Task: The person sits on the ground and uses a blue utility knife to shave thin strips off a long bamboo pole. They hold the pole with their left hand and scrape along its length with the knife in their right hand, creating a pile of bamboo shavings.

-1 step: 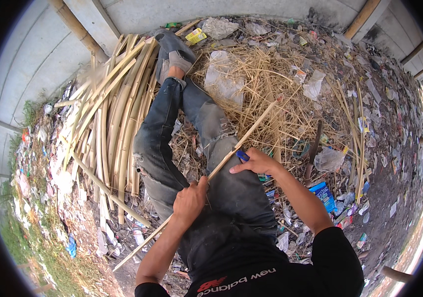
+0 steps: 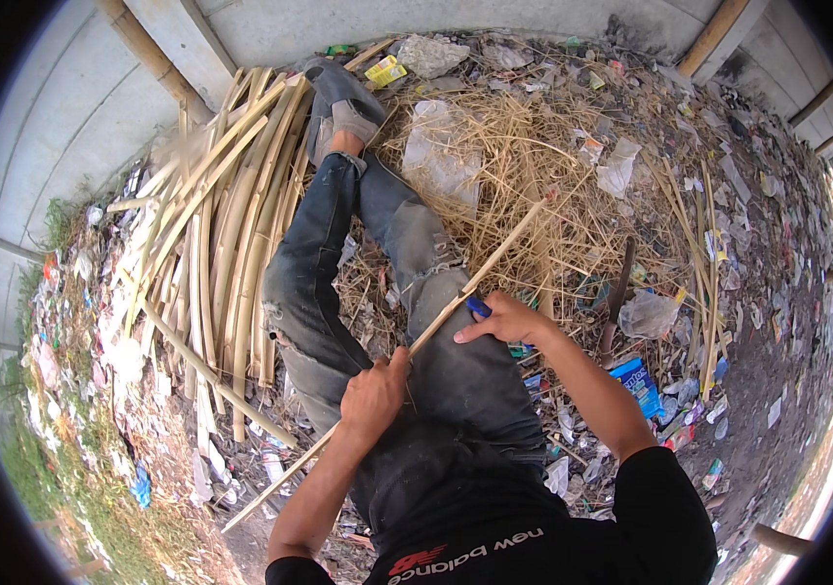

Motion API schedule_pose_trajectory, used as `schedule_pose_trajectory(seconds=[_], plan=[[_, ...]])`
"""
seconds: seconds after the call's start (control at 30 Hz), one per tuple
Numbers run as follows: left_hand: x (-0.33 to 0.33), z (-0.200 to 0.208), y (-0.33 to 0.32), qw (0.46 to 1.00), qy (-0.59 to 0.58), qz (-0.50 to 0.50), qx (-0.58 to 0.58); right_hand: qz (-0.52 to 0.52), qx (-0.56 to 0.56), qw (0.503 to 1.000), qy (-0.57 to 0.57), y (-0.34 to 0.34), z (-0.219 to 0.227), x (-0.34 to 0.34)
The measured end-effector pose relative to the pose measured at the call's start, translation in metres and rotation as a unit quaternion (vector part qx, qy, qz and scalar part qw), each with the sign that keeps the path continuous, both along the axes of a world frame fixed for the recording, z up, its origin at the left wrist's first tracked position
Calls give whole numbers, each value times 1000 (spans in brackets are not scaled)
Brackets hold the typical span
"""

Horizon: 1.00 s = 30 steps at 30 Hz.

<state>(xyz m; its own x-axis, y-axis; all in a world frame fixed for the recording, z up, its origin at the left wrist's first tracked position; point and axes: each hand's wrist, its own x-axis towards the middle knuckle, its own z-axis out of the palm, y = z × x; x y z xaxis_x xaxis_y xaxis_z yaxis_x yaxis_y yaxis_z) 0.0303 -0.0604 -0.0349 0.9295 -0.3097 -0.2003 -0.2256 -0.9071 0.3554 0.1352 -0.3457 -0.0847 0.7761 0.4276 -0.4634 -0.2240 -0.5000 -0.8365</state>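
Observation:
A long, pale bamboo strip (image 2: 495, 256) lies slantwise across my right thigh, one end over the straw ahead and the other past my left forearm. My left hand (image 2: 375, 395) is closed round its middle, near my lap. Farther up the strip, my right hand (image 2: 499, 320) grips a small blue tool (image 2: 478, 307), which touches or nearly touches the strip by my knee. Most of this tool is hidden by the fingers, so its kind does not show. Both legs, in worn dark jeans (image 2: 314, 263), stretch forward under the strip.
A heap of split bamboo strips (image 2: 231, 244) lies left of my legs. Straw-like shavings (image 2: 524, 156) cover the ground ahead. To the right are a long dark blade (image 2: 623, 283), a blue wrapper (image 2: 637, 387) and scattered litter. A grey wall (image 2: 387, 19) stands beyond.

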Motion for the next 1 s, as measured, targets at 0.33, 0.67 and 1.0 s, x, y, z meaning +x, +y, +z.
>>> schedule_pose_trajectory(seconds=[0.33, 0.67, 1.0], plan=[[3, -2, 0, 1000, -12, 13, 25, -185, -33, 968, -165, 8, 12, -5], [6, -3, -5, 1000, 17, 18, 3, -216, 34, 934, -282, 40, -3, -2], [17, -16, 1, 997, 48, 4, -66, -94, 358, 923, -101, 38, 51, -18]])
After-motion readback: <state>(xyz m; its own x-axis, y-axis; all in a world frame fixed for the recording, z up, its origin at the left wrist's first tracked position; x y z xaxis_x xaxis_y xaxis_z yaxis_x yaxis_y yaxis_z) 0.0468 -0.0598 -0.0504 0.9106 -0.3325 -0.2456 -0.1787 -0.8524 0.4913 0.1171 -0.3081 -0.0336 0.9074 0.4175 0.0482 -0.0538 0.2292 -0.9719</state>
